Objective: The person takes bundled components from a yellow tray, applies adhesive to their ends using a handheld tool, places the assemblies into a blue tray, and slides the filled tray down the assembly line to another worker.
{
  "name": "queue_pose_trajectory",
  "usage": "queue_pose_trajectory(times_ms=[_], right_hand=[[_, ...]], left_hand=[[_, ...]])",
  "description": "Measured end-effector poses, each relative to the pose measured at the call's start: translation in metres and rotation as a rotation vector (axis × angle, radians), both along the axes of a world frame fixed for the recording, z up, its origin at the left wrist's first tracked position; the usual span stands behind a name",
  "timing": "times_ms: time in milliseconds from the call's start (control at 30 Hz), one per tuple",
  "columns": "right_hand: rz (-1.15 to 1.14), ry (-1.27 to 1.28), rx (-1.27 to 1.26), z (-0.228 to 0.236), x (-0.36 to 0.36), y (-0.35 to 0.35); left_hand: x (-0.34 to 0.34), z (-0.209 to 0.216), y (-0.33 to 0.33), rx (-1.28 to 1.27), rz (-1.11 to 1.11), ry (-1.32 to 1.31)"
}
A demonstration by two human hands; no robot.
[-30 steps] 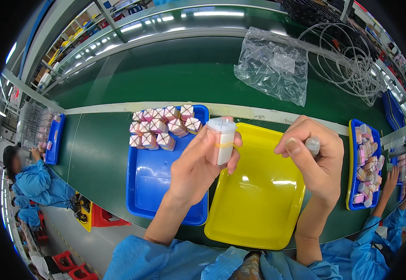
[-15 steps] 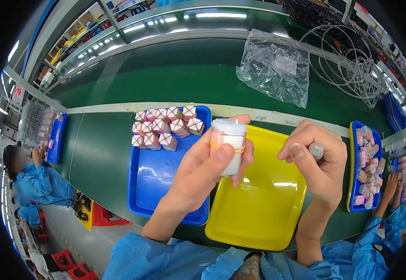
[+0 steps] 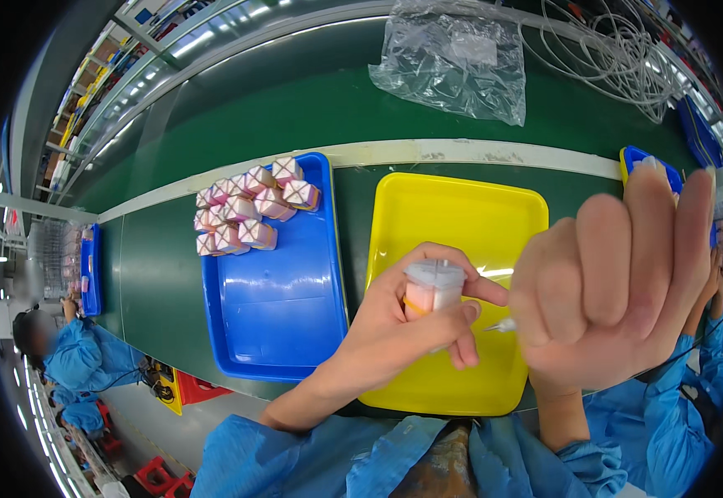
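Over the yellow tray (image 3: 453,216), near the middle of my view, my left hand (image 3: 395,332) holds a small clear cup (image 3: 433,290) with a pale lid and pink stuff inside. My fingers are curled snug around it: the thumb (image 3: 449,319) lies across the front, and the first finger (image 3: 453,259) wraps over the far side. My right hand (image 3: 610,282) is raised close to the camera at about 3 o'clock from the cup, so it looks very big. Its fingers are bent into a loose fist, pressed side by side. A thin silver tip (image 3: 501,326) pokes out from the fist toward the cup, just beside my left fingertips; I cannot tell what tool it belongs to. At 9 o'clock from the cup sits a blue tray (image 3: 283,307), touching the yellow one. A bunch of small pink and white boxes (image 3: 249,212) sits in its far corner, at about 10 o'clock. Farther up the green table (image 3: 295,100), at 12 o'clock, lies a crinkly clear plastic bag (image 3: 453,58).
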State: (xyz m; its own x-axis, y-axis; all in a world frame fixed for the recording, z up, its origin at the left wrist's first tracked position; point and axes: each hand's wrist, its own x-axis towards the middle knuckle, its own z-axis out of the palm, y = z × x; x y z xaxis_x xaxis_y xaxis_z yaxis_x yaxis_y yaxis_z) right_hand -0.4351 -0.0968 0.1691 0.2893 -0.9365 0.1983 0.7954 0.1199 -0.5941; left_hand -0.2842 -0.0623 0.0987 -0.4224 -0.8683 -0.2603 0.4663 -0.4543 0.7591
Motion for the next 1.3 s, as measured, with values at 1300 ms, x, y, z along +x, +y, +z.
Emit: queue_pose_trajectory(times_ms=[1300], right_hand=[[-0.314,-0.217,-0.180,-0.053,0.017,0.004]], left_hand=[[-0.005,-0.001,0.010,-0.052,0.097,-0.046]])
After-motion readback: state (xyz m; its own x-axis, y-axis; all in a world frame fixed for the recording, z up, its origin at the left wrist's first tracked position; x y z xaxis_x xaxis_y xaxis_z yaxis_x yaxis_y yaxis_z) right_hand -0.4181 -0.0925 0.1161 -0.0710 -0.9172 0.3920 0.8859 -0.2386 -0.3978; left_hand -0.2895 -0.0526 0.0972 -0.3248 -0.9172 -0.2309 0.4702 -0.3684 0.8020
